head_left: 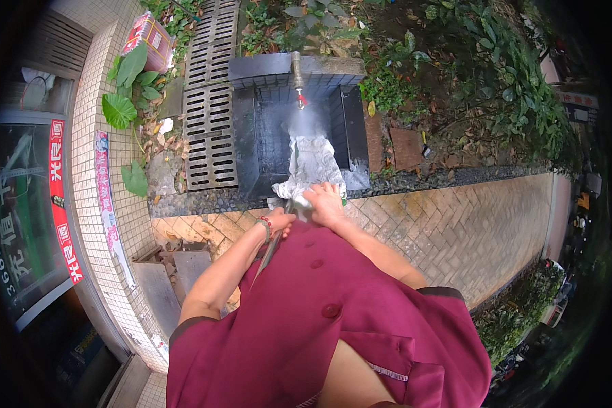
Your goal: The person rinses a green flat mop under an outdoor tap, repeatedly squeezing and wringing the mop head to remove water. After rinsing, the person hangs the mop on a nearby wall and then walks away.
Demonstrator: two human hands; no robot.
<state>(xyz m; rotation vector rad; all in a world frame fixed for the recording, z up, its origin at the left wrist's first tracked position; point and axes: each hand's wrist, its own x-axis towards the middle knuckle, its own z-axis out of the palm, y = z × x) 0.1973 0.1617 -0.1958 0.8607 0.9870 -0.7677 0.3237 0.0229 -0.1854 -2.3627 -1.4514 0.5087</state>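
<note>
My left hand [279, 222], with a red beaded bracelet at the wrist, is closed around a thin grey pole [268, 254] that slants back along my body. Just to its right, my right hand [325, 204] grips the near end of a wet white mop head [314, 162]. The white cloth drapes over the front rim of a dark tiled basin [357, 129] and reaches inside it. Above the far end of the cloth, a tap [297, 80] with a red handle is running, and pale water spreads below it. My fingers partly hide where pole and cloth meet.
Left of the basin lies a slotted drain grate [211, 129]. A red-wrapped bundle [149, 42] sits beside leafy plants and a tiled wall [92, 102]. Grey boards [158, 289] lean at the lower left. Brick paving [449, 231] runs right, below a planted bed [442, 81].
</note>
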